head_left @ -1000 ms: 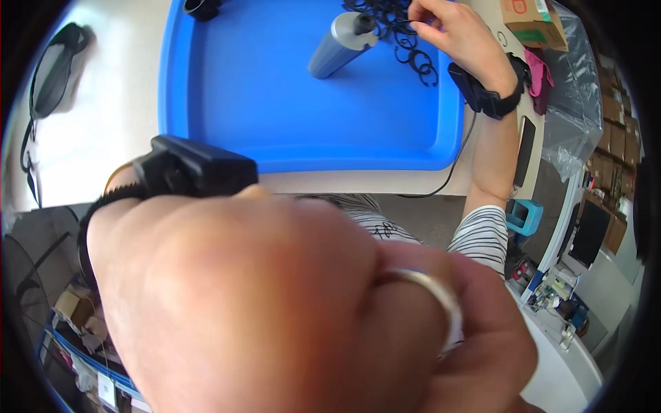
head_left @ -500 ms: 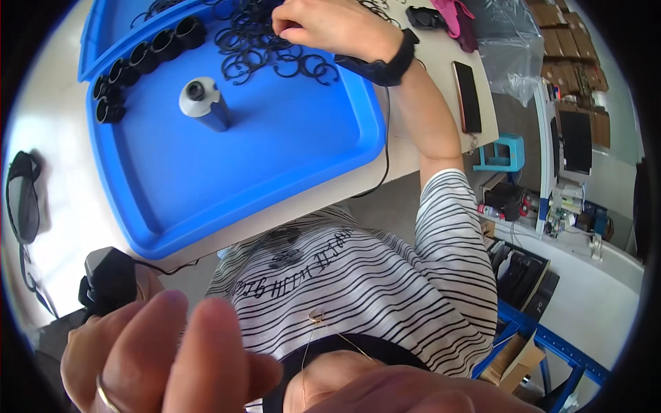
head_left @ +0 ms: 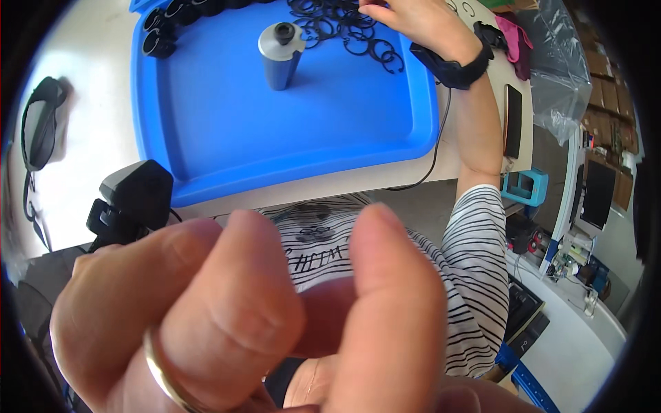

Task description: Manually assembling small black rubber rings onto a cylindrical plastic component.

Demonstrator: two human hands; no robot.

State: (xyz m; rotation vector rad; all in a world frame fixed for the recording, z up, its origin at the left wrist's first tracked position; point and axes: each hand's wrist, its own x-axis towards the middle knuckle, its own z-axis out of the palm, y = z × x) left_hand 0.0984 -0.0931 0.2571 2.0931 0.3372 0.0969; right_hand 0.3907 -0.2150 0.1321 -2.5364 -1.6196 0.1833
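Currently in head view, seen close up: left hand point(head_left: 227, 313) with fingers bent, thumb spread apart, nothing visible gripped. By black rings point(head_left: 357, 46) at far right of blue tray point(head_left: 289, 124) on worktop point(head_left: 93, 138): right hand point(head_left: 430, 26), fingertips partly cropped by upper edge; cannot tell grip or opening. Near rings: standing grey cylinder point(head_left: 279, 65).

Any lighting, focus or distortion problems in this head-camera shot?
Head view: the left hand looms close, slightly soft; the pale tabletop looks washed out at left; the white counter at lower right looks bowed, likely fisheye distortion; the corners fall black.
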